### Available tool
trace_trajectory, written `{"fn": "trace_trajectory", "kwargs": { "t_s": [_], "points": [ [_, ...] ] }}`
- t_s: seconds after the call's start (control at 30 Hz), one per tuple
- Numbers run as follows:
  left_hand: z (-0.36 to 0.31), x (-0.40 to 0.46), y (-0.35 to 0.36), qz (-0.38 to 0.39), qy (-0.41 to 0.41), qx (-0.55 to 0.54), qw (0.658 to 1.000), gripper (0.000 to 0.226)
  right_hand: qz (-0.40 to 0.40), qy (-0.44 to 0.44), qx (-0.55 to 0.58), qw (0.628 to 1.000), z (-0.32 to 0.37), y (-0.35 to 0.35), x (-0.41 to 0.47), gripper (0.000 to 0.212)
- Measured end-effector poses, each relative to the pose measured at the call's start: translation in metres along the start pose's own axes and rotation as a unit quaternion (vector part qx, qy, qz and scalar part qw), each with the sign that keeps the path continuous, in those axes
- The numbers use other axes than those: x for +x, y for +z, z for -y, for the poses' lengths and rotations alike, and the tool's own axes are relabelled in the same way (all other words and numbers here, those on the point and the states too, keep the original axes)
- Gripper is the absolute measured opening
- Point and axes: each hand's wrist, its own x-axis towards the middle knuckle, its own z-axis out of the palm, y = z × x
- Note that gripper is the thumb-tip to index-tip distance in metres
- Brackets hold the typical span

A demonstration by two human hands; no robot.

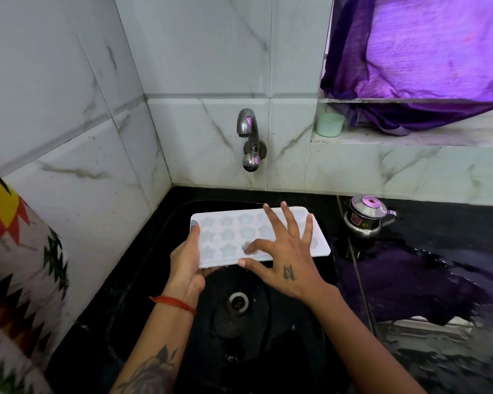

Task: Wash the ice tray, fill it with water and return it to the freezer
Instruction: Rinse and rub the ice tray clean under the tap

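Ice tray [228, 240]: white, star moulds, held level over black sink [165, 280], below wall tap [249, 129] w/ no water visible. Left hand [187, 263] grips near-left corner, thumb on top, prob. to steady it. Right hand [279, 251] open, fingers spread flat on moulds, likely rubbing them clean.

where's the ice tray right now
In the head view the ice tray is held over the black sink, below the wall tap. The left hand grips its left end; the right hand spreads across its top.
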Motion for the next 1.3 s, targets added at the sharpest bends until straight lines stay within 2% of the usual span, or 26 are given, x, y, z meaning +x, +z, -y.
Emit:
{"fn": "trace_trajectory", "kwargs": {
  "t_s": [0.33,0.73,1.03,1.3],
  "points": [
    [0.0008,-0.0016,0.0010,0.000,0.004,0.003,1.000,0.030,-0.006,-0.002,-0.033,0.999,-0.0021,-0.0002,-0.0003,0.049],
    [0.0020,-0.0030,0.0008,0.001,0.001,-0.001,1.000,0.029,0.016,0.012,0.009,1.000,0.0010,-0.0028,-0.0014,0.051],
    [0.0030,-0.0027,0.0009,0.003,0.002,-0.002,1.000,0.029,-0.003,0.004,-0.031,0.999,-0.0033,0.0000,-0.0018,0.050],
    [0.0024,-0.0029,0.0012,0.002,0.001,0.000,1.000,0.029,0.019,0.016,0.007,1.000,-0.0003,-0.0020,-0.0021,0.053]
  ]
}}
